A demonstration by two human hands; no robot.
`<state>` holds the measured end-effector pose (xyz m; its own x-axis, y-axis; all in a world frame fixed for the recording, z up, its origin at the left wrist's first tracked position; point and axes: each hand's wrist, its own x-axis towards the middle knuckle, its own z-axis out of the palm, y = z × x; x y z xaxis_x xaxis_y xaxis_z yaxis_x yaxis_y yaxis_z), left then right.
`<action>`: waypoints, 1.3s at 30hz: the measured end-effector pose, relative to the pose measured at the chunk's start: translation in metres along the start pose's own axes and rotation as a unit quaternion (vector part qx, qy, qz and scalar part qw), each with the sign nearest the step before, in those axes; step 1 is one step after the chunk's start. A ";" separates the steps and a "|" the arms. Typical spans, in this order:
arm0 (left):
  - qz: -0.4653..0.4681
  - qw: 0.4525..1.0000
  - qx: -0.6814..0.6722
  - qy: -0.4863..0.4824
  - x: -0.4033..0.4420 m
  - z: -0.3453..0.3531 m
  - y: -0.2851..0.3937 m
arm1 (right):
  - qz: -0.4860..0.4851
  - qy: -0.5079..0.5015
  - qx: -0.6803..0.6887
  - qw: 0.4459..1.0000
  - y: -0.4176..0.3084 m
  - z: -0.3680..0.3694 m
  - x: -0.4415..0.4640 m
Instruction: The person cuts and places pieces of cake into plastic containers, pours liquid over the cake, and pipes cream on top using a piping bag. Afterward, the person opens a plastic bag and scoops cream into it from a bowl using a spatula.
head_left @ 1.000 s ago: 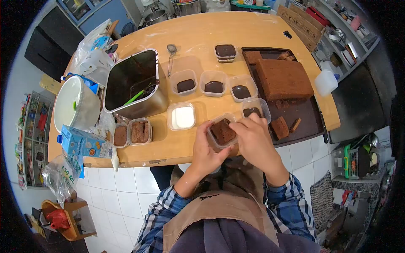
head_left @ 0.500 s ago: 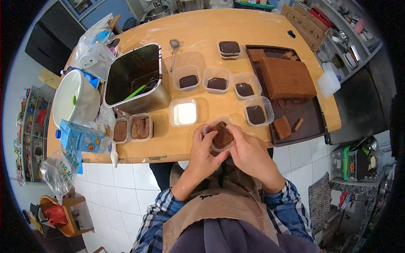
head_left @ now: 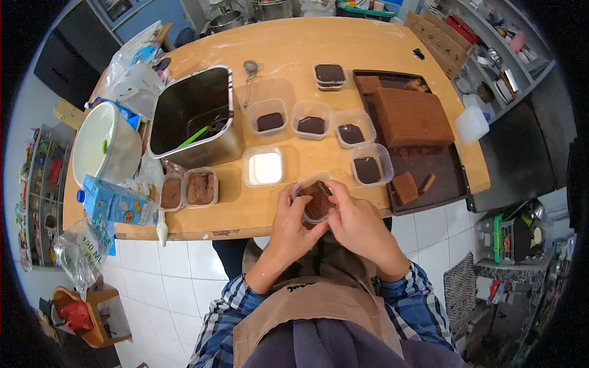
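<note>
A clear plastic cup (head_left: pixel 315 207) with brown cake (head_left: pixel 316 199) inside is between my hands near the table's front edge. My left hand (head_left: pixel 293 224) is wrapped round its left side, the thumb over the cake. My right hand (head_left: pixel 353 224) has its fingers at the cup's right rim, touching the cake; exactly what they pinch is hidden. Just behind stands a container with a white filling (head_left: pixel 265 167). Several containers with a dark layer, one of them to the right (head_left: pixel 368 170), stand around. A large cake block (head_left: pixel 411 116) sits on the dark tray (head_left: pixel 429 199) with smaller pieces.
At the left are a deep metal tin (head_left: pixel 208 150) with a green-handled tool, a white bucket (head_left: pixel 113 147), a blue carton (head_left: pixel 116 201) and two cake-filled containers (head_left: pixel 201 187). A small strainer (head_left: pixel 250 69) lies behind. A filled container (head_left: pixel 329 75) stands farther back.
My right hand has moved left, away from the dark-layered container it overlapped, and closer to my left hand. The cake now lies lower and flatter in the cup.
</note>
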<state>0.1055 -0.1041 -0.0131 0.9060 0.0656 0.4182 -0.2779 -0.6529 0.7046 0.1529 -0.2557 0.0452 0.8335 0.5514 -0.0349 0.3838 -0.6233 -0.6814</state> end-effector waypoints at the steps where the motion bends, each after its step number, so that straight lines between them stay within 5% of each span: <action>1: 0.001 1.000 0.002 -0.004 0.000 -0.001 0.000 | -0.002 0.004 -0.002 1.000 -0.001 -0.001 -0.001; 6: -0.033 0.999 -0.012 0.001 0.002 -0.002 0.004 | -0.056 0.250 0.045 0.966 0.008 -0.022 -0.018; 10: -0.036 0.999 -0.004 -0.001 0.001 -0.007 0.005 | 0.132 0.411 0.044 0.901 0.067 -0.074 -0.039; 12: -0.033 0.999 0.011 -0.005 0.002 -0.014 0.015 | 0.178 0.443 -0.110 0.872 0.111 -0.095 -0.054; 23: -0.085 0.995 0.042 -0.022 -0.005 -0.011 0.020 | 0.260 0.338 -0.149 0.892 0.133 -0.083 -0.029; 27: -0.085 0.996 0.020 -0.012 -0.005 -0.012 0.017 | 0.232 0.346 0.007 0.909 0.150 -0.091 -0.035; 31: -0.074 0.997 -0.010 0.001 -0.008 -0.011 0.012 | 0.190 0.366 0.278 0.867 0.139 -0.095 -0.043; 39: -0.039 0.999 0.002 0.007 -0.008 -0.014 0.010 | 0.085 0.249 0.371 0.890 0.084 -0.079 -0.023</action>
<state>0.0912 -0.1003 -0.0014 0.9205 0.1272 0.3695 -0.2050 -0.6478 0.7337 0.1974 -0.3642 0.0464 0.9983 0.0549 0.0186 0.0205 -0.0336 -0.9992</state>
